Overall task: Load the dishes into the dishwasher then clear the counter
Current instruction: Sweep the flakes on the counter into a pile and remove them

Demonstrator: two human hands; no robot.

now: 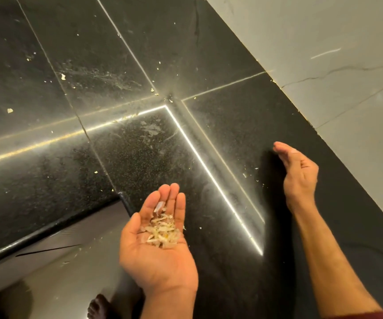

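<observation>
hard to make out: what the scraps [162, 231] really are. Pale, papery flakes, maybe peel or skins, can't tell. The right forearm is cut off at the bottom edge, with just a sliver of dark red sleeve [358, 316] showing at 5 o'clock. A bare foot [98, 306] at 7 o'clock is half out of frame too.

left hand [160, 245]: palm up, fingers straight and together, cupped a bit, carrying the little heap of scraps. It's at roughly 6 o'clock, hovering right over the front edge of the surface [232, 134]. Fingers point toward 12 o'clock, so the hand's long axis runs near to far.

right hand [298, 171]: at 3 o'clock, standing on its edge with the fingers relaxed and loosely bent, holding nothing. Fingertips point toward 10–11 o'clock. Whether the pinky edge actually touches the stone, can't say.

surface: black polished stone, speckled and glossy, an L-shaped corner with thin seams and a rounded front lip. A bright strip of light reflects across it.

crumbs [62, 76]: small pale bits scattered mostly from 9 to 12 o'clock, plus a few just beside the right hand, and dusty smears.

wall [335, 54]: grey marble-look tiles at 1–3 o'clock.

floor [59, 284]: glossy grey, down at 7–8 o'clock.
</observation>
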